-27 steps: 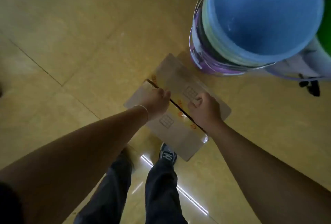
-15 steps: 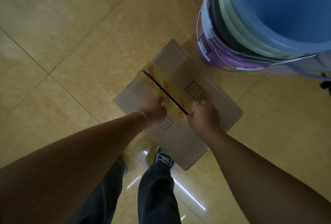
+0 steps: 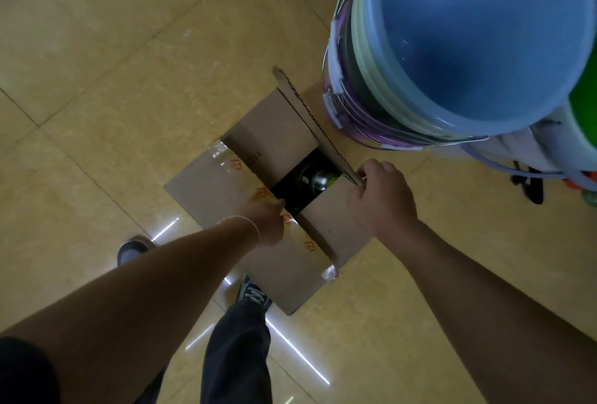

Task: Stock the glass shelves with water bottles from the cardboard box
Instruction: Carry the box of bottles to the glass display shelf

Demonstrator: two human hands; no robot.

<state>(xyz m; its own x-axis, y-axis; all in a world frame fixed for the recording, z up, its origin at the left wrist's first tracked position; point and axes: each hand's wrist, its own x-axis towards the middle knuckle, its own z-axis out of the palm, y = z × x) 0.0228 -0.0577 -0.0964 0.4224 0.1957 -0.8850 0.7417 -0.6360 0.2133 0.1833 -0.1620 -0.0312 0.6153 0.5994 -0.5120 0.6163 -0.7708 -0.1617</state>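
A brown cardboard box [image 3: 206,187] with clear printed tape stands on the tiled floor below me. Its right top flap [image 3: 310,119] stands upright, and my right hand [image 3: 381,196] grips the near end of that flap's edge. My left hand [image 3: 268,216] rests on the left flap at the seam, its fingers at the edge of the dark opening. Through the gap a bottle top [image 3: 318,179] shows in the dark inside. The glass shelves are out of view.
A stack of plastic buckets [image 3: 468,48], blue on top, stands right beside the box's far right side. More coloured things lie at the right edge. My legs and shoes [image 3: 252,293] are just below the box. Bare tiled floor spreads to the left.
The box was closed with both hands at the taped seam. Now the right flap is lifted upright by my right hand, and the inside shows.
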